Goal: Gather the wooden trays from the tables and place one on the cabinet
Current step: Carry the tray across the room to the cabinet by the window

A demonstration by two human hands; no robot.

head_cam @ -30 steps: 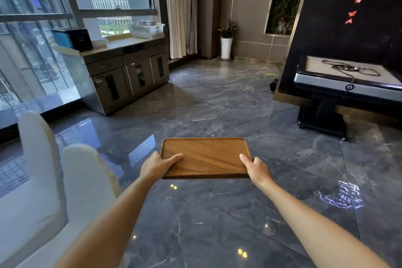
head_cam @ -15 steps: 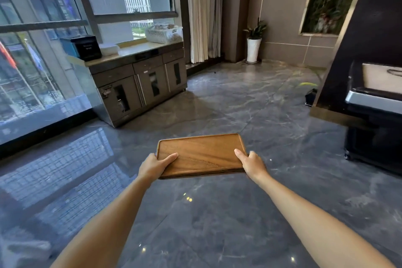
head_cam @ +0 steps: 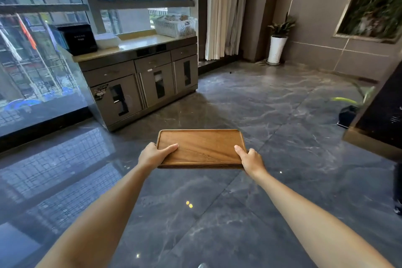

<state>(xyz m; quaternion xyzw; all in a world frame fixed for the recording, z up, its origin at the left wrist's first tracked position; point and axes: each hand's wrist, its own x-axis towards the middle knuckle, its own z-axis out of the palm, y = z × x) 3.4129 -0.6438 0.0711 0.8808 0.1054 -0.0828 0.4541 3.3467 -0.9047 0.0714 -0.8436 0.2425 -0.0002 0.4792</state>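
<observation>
I hold the wooden tray [head_cam: 201, 148] out in front of me at 12 o'clock, level and lengthwise across my view, above the grey marble floor [head_cam: 272, 115]. My left hand [head_cam: 153, 154] grips its left short edge at 9 o'clock of the tray, thumb lying flat on the top face and the other fingers tucked beneath where I cannot see them. My right hand [head_cam: 250, 160] clamps the near right corner at about 4 o'clock of the tray, thumb on top pointing towards 11 o'clock, fingers curled under the rim. A darker line along the near edge may be a second tray below; I cannot tell.

Compared with half a second ago, the cabinet [head_cam: 143, 76] at my 11 o'clock looks larger and sits nearer the middle of my view, and the dark table that showed at 3 o'clock has gone out of sight. My grip on the tray is unchanged.

Both arms reach forward, nearly straight, forearms converging on the tray. On the cabinet top stand a black box [head_cam: 76, 38] at its 9 o'clock end and a white basket [head_cam: 176, 26] at its 3 o'clock end. A potted plant [head_cam: 278, 43] stands in the corner at 1 o'clock.
</observation>
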